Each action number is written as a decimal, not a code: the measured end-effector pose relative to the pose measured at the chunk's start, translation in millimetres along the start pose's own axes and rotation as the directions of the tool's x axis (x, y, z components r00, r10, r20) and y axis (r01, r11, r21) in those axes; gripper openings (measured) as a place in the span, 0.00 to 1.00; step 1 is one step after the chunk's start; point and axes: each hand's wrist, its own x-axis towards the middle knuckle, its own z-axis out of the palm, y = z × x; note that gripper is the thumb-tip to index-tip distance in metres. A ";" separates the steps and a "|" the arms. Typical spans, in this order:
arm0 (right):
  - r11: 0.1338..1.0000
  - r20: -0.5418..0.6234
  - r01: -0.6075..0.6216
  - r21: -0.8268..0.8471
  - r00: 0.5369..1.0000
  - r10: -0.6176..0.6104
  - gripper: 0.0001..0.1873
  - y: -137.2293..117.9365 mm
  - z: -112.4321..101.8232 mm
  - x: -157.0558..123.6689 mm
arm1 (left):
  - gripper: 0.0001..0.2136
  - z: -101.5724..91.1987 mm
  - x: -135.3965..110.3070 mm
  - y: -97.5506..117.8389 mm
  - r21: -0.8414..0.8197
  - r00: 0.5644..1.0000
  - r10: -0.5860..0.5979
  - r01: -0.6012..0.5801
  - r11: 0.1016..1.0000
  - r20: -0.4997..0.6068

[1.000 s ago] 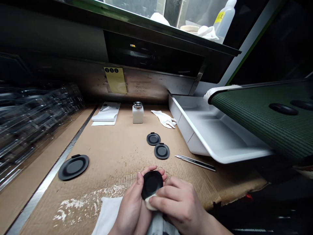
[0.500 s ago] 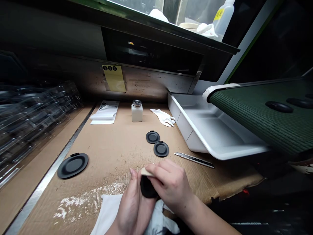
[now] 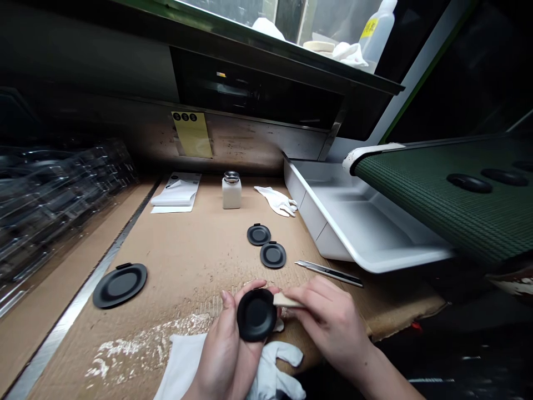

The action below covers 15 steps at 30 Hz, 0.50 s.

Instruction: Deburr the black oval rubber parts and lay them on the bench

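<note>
My left hand [image 3: 225, 347] cradles a round black plastic lid [image 3: 256, 315] in its palm, the recessed face turned up. Between the thumb and fingers of my right hand [image 3: 331, 314] is a flat beige strip [image 3: 286, 301]; its tip meets the lid's right edge. I cannot tell what the strip is made of. Beneath both hands lies a white cloth glove [image 3: 277, 361]. Just beyond them, two similar black lids [image 3: 272, 255] rest on the cardboard, and a larger-looking one [image 3: 120, 285] lies to the left.
A utility knife [image 3: 328, 273] lies right of the lids, near a white tray [image 3: 322, 233]. A pump bottle [image 3: 231, 191], another white glove [image 3: 278, 201] and papers [image 3: 175, 194] stand farther back. Clear plastic trays [image 3: 54, 205] are stacked left. A green conveyor [image 3: 441, 214] bears black pieces.
My right hand has moved right and back from the lid with the beige strip. The lid now faces up more openly, its round face uncovered in my left hand.
</note>
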 end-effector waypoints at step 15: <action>0.984 -0.295 -0.085 0.154 0.947 0.128 0.10 -27.6 31.4 31.4 | 0.18 -2.5 -2.3 -1.5 -0.095 0.998 0.033 -0.027 0.995 0.062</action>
